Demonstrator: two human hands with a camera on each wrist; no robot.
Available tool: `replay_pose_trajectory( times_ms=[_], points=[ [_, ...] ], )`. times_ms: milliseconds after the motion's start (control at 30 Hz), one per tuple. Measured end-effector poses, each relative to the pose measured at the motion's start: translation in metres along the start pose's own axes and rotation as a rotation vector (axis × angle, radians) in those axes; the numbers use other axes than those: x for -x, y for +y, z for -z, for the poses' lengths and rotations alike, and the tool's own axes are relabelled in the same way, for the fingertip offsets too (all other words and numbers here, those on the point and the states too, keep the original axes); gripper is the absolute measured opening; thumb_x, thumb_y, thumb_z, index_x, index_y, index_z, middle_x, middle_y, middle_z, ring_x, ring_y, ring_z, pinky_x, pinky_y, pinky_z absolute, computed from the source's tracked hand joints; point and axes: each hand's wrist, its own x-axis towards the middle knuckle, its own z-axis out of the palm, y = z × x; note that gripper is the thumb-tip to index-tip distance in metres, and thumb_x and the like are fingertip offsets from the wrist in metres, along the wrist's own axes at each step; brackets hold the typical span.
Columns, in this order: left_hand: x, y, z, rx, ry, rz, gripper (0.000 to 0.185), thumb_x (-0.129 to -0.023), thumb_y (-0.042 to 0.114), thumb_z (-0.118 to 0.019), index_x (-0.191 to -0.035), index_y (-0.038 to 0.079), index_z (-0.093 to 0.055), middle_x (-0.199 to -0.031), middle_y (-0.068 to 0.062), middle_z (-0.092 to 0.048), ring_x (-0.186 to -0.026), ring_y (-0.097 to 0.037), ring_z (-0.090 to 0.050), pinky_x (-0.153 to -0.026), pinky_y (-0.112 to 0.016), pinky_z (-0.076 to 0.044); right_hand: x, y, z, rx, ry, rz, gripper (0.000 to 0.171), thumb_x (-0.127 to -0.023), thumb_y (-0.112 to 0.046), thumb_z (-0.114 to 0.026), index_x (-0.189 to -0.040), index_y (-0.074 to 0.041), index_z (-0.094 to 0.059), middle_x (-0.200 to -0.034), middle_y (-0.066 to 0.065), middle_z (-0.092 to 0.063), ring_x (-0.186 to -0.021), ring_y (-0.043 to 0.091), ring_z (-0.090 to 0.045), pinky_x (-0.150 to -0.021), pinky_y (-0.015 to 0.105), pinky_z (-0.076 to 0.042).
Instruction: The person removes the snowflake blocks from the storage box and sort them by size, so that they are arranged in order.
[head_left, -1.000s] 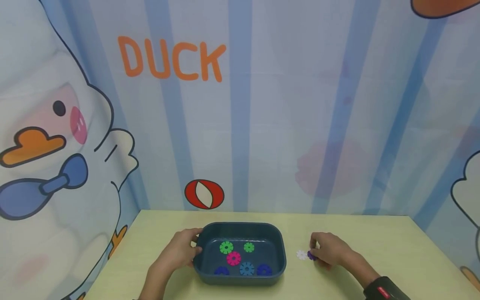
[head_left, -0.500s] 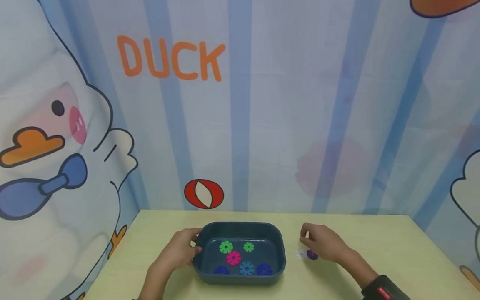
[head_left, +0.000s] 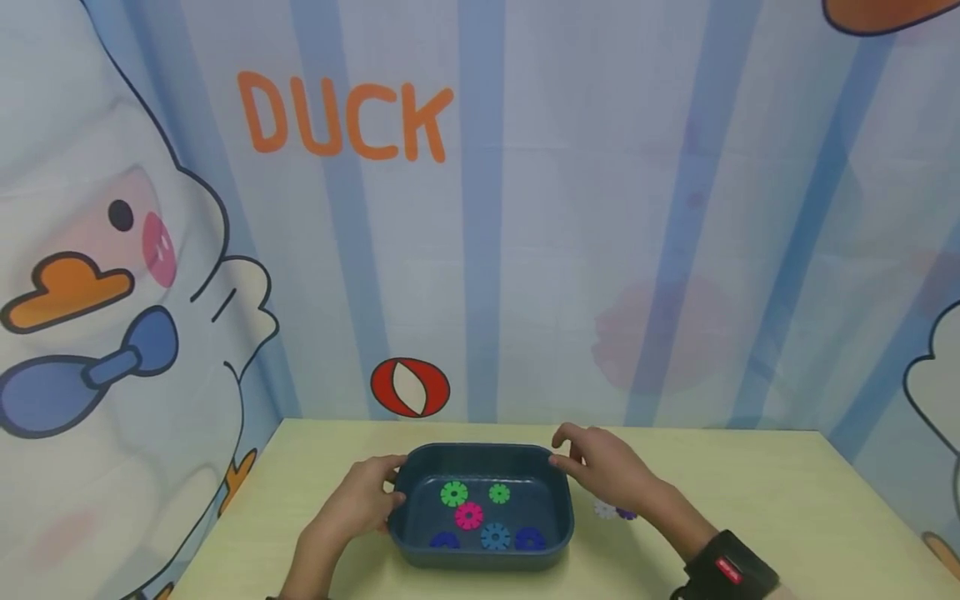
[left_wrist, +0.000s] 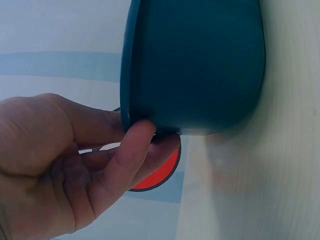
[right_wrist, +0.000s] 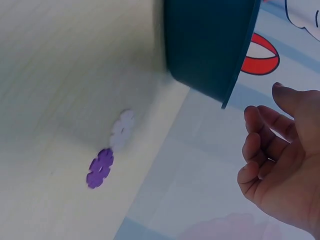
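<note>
A dark teal tub [head_left: 480, 451] stands on the pale table near its front edge. My left hand [head_left: 378, 492] grips the tub's left rim, and in the left wrist view its fingers [left_wrist: 135, 145] curl against the tub's outer wall [left_wrist: 200, 65]. Just off the tub's right rear corner [right_wrist: 210, 45], my right hand [head_left: 592, 467] hovers with fingers loosely spread [right_wrist: 265, 150], holding nothing. A white flower disc [head_left: 604, 508] and a purple one [head_left: 627, 514] lie on the table under that wrist; the right wrist view shows the white disc [right_wrist: 123, 130] and the purple disc [right_wrist: 100, 168] too.
Inside the tub lie several flower discs: two green [head_left: 453, 494], one pink [head_left: 468, 516] and three blue [head_left: 495, 536]. A backdrop with a printed duck and a red ball [head_left: 409, 387] rises right behind the table. Bare tabletop [head_left: 750, 500] stretches to the right.
My right hand let go of the purple disc beside the white one and moved left and back to the tub's right rear corner. The left hand stayed on the rim.
</note>
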Motion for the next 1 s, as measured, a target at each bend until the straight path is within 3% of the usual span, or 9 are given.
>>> replay_pose_trajectory(
  times_ms=[100,367,633,1000],
  points=[
    [0.000,0.001,0.000,-0.009,-0.005,-0.002,0.054,-0.088,-0.005,-0.065,-0.139,-0.002,-0.049,-0.123,-0.025,-0.060,-0.073,-0.020,-0.067,-0.048,-0.029,-0.056,-0.007,-0.007,-0.004,0.028,0.002,0.025,0.025,-0.096,-0.034,-0.062,-0.115,-0.018,-0.064,-0.083,-0.014,-0.060,-0.074,0.004,-0.056,-0.063,0.026,-0.048],
    [-0.003,0.004,0.003,-0.038,-0.001,-0.005,0.055,-0.088,-0.004,-0.065,-0.140,-0.002,-0.048,-0.128,-0.027,-0.058,-0.072,-0.021,-0.069,-0.049,-0.030,-0.056,-0.031,-0.026,-0.029,0.240,0.050,0.157,0.022,-0.092,-0.031,-0.068,-0.108,-0.017,-0.065,-0.083,-0.009,-0.064,-0.076,0.011,-0.057,-0.071,0.034,-0.050],
    [0.001,-0.003,-0.006,0.001,-0.033,0.016,0.055,-0.087,-0.006,-0.065,-0.140,-0.003,-0.048,-0.125,-0.027,-0.059,-0.079,-0.022,-0.068,-0.049,-0.029,-0.056,-0.035,-0.030,-0.052,0.235,-0.051,0.166,0.024,-0.093,-0.033,-0.066,-0.110,-0.016,-0.063,-0.089,-0.007,-0.067,-0.081,0.015,-0.062,-0.064,0.030,-0.050],
    [-0.002,0.001,-0.001,-0.025,-0.021,0.000,0.055,-0.089,-0.005,-0.064,-0.141,-0.003,-0.047,-0.125,-0.027,-0.058,-0.066,-0.020,-0.068,-0.048,-0.029,-0.055,-0.048,-0.033,-0.063,0.276,-0.106,0.131,0.024,-0.092,-0.035,-0.068,-0.107,-0.017,-0.063,-0.088,-0.006,-0.067,-0.076,0.010,-0.063,-0.064,0.029,-0.053]
  ],
)
